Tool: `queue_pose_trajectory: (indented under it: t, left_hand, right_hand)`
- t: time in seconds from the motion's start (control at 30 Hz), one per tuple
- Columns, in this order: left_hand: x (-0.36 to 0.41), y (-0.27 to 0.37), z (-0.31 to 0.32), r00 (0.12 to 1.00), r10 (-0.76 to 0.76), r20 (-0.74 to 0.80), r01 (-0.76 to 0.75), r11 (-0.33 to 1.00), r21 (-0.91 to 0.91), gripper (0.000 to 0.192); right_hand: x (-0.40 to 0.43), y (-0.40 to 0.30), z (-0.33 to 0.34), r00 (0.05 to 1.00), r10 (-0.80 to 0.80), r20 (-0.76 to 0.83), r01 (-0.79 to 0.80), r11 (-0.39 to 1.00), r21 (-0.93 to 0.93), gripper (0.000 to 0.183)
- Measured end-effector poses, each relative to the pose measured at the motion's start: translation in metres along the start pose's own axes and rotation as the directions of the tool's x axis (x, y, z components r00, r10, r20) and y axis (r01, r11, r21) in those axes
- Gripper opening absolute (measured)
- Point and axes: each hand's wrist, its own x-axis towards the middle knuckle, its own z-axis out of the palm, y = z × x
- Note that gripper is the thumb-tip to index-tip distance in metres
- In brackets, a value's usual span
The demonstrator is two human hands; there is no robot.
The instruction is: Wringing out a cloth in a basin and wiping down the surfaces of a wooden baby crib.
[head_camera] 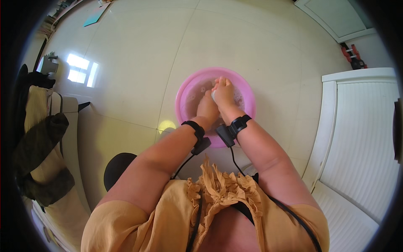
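Note:
A pink plastic basin (181, 104) on the floor holds murky, brownish water with some foam (238, 96) along its right side. Both hands are together over the basin, at or just above the water. My right hand (224, 94) is curled around a small white item (213, 95), of which only an edge shows; it could be a cloth, but I cannot tell. My left hand (207, 105) lies close against the right one, its fingers pointing forward and mostly hidden. Whether the left also grips the white item is not visible.
Pale floor tiles (135, 63) surround the basin. White cabinets with ribbed doors (365, 126) stand on the right. On the left is a pale piece of furniture (70, 110) with a dark cloth (41, 148) draped over it. Black cables (232, 160) run from both wrist straps.

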Motion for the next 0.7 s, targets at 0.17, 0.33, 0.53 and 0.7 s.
queue_pose_trajectory:
  t: [0.17, 0.33, 0.53, 0.7]
  left_hand:
    - [0.031, -0.001, -0.028, 0.935, 0.353, 0.029, -0.354, 0.934, 0.054, 0.039]
    - [0.046, -0.004, -0.048, 0.995, 0.084, 0.054, -0.096, 0.946, 0.31, 0.053]
    - [0.048, 0.042, -0.056, 0.962, 0.119, -0.246, -0.05, 0.962, 0.267, 0.055]
    - [0.038, 0.062, -0.045, 0.908, 0.378, -0.182, -0.383, 0.924, 0.005, 0.05]
  right_hand:
    - [0.019, -0.039, 0.0, 0.915, -0.116, 0.386, 0.053, 0.984, 0.172, 0.042]
    - [0.04, -0.053, -0.037, 0.856, 0.048, 0.515, 0.058, 0.981, -0.187, 0.057]
    - [0.02, -0.071, -0.033, 0.884, -0.12, 0.453, 0.285, 0.905, -0.316, 0.058]
    - [0.029, -0.075, -0.025, 0.9, -0.325, 0.289, 0.367, 0.925, -0.103, 0.061]
